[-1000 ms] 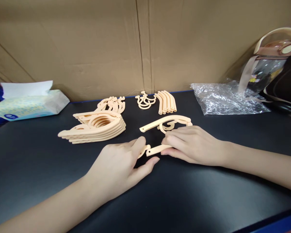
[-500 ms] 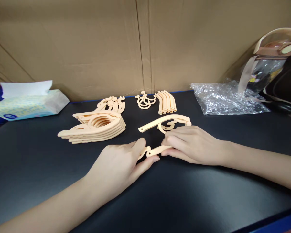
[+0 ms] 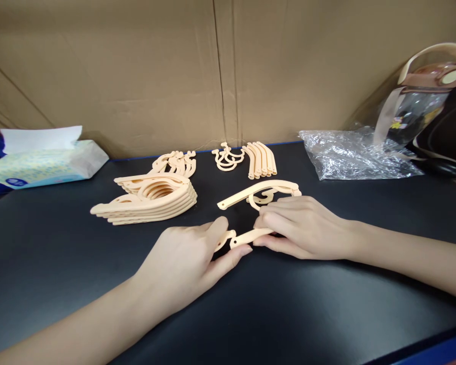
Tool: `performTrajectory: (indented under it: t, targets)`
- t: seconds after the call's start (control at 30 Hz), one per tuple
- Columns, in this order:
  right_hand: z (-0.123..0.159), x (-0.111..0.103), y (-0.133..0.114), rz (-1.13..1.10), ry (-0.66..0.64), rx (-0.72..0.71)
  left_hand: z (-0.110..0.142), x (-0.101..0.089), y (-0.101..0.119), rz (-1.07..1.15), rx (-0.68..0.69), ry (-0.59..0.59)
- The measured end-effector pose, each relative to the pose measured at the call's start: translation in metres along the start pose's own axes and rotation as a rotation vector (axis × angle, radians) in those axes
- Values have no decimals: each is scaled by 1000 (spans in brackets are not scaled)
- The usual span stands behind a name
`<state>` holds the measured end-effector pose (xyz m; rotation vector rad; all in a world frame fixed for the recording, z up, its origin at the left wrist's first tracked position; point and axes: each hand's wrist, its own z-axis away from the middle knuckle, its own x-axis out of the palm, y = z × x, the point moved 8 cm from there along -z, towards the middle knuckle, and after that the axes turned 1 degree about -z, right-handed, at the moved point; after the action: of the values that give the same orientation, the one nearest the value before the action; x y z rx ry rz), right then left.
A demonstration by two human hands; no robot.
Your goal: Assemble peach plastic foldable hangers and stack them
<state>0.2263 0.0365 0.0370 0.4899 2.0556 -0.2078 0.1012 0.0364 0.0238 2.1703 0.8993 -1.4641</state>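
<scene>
A peach plastic hanger (image 3: 258, 195) with a curled hook lies on the black tabletop (image 3: 289, 304) in the middle. My right hand (image 3: 304, 225) rests over its lower part, fingers closed on one thin arm piece (image 3: 249, 235). My left hand (image 3: 186, 263) pinches another small peach piece between thumb and forefinger, its end meeting the end of that arm piece. To the left sits a stack of finished peach hangers (image 3: 148, 200).
Loose hook pieces (image 3: 228, 158) and a row of curved arm pieces (image 3: 261, 159) lie at the back. A tissue pack (image 3: 41, 157) sits at far left. A crumpled clear bag (image 3: 349, 154) and a transparent bottle (image 3: 421, 96) are at right. A cardboard wall (image 3: 220, 71) stands behind.
Barely any motion: my left thumb and forefinger have closed a little tighter on the small piece, and the two piece ends sit closer together.
</scene>
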Motion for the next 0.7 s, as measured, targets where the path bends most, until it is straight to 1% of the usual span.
performTrajectory:
  t: [0.3, 0.5, 0.7]
  targets:
    - [0, 0, 0, 11, 0, 6, 1, 3, -1, 31, 10, 2]
    - [1, 2, -2, 41, -34, -9, 0, 4, 0, 25, 32, 3]
    - [0, -1, -3, 61, -7, -17, 1, 4, 0, 10, 48, 2]
